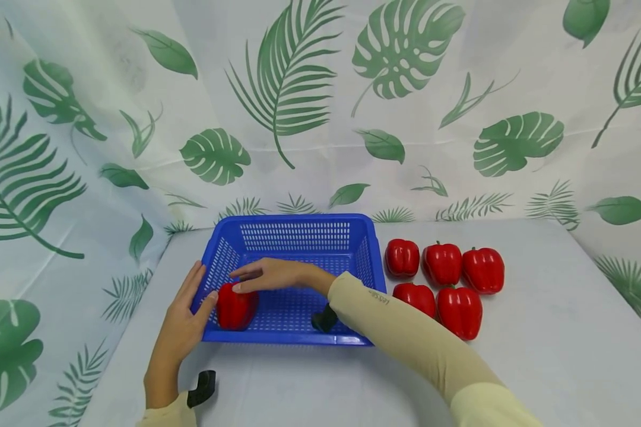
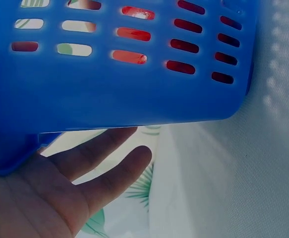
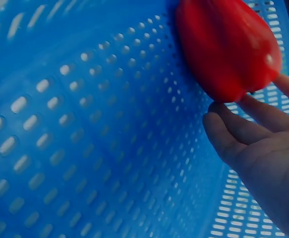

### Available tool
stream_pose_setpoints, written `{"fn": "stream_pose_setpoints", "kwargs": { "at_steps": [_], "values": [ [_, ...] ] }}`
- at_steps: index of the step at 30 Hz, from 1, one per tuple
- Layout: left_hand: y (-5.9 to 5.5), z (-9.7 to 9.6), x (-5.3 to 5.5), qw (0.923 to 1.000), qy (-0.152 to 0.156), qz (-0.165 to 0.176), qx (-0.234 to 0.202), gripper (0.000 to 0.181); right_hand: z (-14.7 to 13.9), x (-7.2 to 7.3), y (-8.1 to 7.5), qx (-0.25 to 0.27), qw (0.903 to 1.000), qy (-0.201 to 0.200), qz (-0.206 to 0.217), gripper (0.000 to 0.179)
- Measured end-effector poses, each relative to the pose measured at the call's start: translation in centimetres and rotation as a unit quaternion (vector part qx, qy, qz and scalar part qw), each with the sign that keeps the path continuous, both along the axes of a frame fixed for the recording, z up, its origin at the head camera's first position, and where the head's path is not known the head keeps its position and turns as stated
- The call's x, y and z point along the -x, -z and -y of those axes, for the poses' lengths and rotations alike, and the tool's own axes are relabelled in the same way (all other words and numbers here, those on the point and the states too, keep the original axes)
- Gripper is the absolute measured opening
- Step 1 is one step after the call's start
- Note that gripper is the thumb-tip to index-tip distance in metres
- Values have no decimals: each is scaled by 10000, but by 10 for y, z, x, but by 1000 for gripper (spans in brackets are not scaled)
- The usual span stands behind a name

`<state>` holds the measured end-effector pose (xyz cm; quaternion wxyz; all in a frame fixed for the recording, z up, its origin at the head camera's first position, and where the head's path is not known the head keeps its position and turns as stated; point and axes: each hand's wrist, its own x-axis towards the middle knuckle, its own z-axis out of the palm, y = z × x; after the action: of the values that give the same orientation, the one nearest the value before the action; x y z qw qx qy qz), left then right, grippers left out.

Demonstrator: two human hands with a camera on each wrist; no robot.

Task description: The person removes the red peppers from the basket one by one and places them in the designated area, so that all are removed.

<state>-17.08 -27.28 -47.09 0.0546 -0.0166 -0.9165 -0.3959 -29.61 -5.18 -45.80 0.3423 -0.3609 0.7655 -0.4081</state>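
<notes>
A blue plastic basket (image 1: 299, 340) with slotted walls stands on the table. One red bell pepper (image 1: 236, 311) is inside it, in the near left corner. My left hand (image 1: 181, 323) holds the basket's left rim, thumb over the edge and fingers along the outside. From the left wrist, the palm (image 2: 50, 198) shows under the rim with two fingers stretched out. My right hand (image 1: 278, 274) reaches in over the basket, its thumb at the pepper's top. In the right wrist view its loosely extended fingers (image 3: 263, 116) lie against one end of the pepper (image 3: 223, 44).
Several more red bell peppers (image 1: 442, 264) lie on the white table (image 1: 555, 296) to the right of the basket, partly behind my right sleeve (image 1: 406, 332). A leaf-printed white curtain (image 1: 320, 118) hangs behind. Black wrist mounts (image 1: 202, 388) show on both arms.
</notes>
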Motion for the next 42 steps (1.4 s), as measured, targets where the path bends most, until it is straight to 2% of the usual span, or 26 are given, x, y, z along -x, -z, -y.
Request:
{"fn": "stream_pose_setpoints", "kwargs": {
  "at_steps": [9, 13, 16, 21, 27, 31, 34, 42],
  "values": [
    [0, 0, -1, 10000, 20, -25, 32, 73, 2, -5, 7, -218, 9993, -264, -150, 65],
    [-1, 0, -1, 10000, 22, 26, 47, 74, 2, -4, 11, -151, 9992, -306, -197, 62],
    [-2, 0, -1, 10000, 7, 45, 66, 74, 2, -3, 14, 11, 9996, -182, -193, 57],
    [-2, -1, 0, 10000, -24, 31, 84, 74, 2, -2, 15, 272, 9996, 32, -75, 50],
    [-2, -3, -1, 9998, -29, 171, 92, 76, 2, 1, 16, 275, 9996, 75, -13, 47],
    [-2, -3, -3, 9997, -60, 232, 77, 76, 1, 3, 17, 336, 9992, 79, 198, 45],
    [-2, -3, -4, 9996, -65, 283, 72, 76, -1, 5, 15, 410, 9982, 88, 423, 44],
    [-3, -3, -2, 9993, -62, 344, 144, 77, -3, 8, 7, 632, 9960, 153, 613, 43]
  ]
}}
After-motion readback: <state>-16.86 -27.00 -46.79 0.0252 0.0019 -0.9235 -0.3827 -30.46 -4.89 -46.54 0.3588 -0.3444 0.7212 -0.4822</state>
